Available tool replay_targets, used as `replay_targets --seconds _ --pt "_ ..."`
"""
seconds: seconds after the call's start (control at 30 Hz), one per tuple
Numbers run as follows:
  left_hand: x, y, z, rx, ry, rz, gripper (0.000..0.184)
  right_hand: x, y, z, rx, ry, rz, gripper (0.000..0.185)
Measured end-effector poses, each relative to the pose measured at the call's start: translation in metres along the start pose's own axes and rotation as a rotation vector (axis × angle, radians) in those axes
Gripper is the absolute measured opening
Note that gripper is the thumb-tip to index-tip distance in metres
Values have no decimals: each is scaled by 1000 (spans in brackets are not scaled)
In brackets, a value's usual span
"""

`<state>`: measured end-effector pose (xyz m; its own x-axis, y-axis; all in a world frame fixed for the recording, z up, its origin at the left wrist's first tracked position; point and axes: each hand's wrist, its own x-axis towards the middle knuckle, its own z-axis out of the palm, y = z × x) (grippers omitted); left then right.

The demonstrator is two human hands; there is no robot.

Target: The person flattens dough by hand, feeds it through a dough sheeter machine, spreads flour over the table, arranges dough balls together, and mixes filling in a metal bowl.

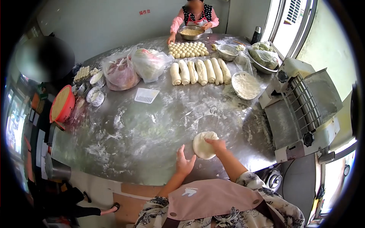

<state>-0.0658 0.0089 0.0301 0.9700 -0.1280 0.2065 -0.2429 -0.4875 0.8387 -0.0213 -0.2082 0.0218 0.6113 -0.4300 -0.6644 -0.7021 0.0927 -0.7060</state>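
Observation:
A round, flattened piece of white dough lies near the front edge of the metal table. My right hand grips the dough by its right side, thumb on top; the fingers below are partly hidden. Just left of the dough, my left hand is held apart from it, fingers spread and nothing in them. Farther back, several thick dough rolls lie side by side. Behind those rolls are rows of small dough balls.
A dough-rolling machine stands at the right. Flour fills a bowl beside it. A white slotted scraper lies left of centre, near plastic bags. A red basin is far left. Across the table, a person handles a steel bowl.

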Motion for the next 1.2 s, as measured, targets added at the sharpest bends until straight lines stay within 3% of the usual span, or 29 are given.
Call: replay_targets --seconds 0.1,0.2,0.4,0.5,0.53,0.63,0.7,0.77,0.8,0.93,1.1,1.2 --pt "-6 -9 1 34 -49 34 71 -12 -1 10 -233 99 -253 75" --pt "-6 -8 2 25 -140 10 67 -50 -35 8 -510 123 -341 68" --pt "11 -8 21 -67 -213 61 57 -77 -100 -41 -547 62 -590 57" --pt "17 -1 32 -67 -253 103 51 -111 -165 -94 -594 186 -637 57" --pt "15 1 40 -69 -256 118 49 -138 -196 -116 -466 134 -516 59" --pt "9 11 63 -64 -285 180 45 -155 -238 -204 -417 278 -805 57" --pt "8 23 80 -77 -316 189 43 -195 -275 -256 -363 330 -787 49" --pt "3 40 91 -106 -364 151 42 -180 -293 -325 -319 373 -972 38" --pt "2 49 97 -107 -375 125 42 -186 -307 -358 -369 412 -939 35" --pt "1 67 129 -162 -458 17 43 -223 -331 -439 -407 583 -898 36" --pt "0 99 158 -231 -490 -63 43 -247 -324 -523 -408 507 -1057 34" --pt "-6 111 169 -199 -497 -84 42 -180 -318 -588 -323 605 -814 42"
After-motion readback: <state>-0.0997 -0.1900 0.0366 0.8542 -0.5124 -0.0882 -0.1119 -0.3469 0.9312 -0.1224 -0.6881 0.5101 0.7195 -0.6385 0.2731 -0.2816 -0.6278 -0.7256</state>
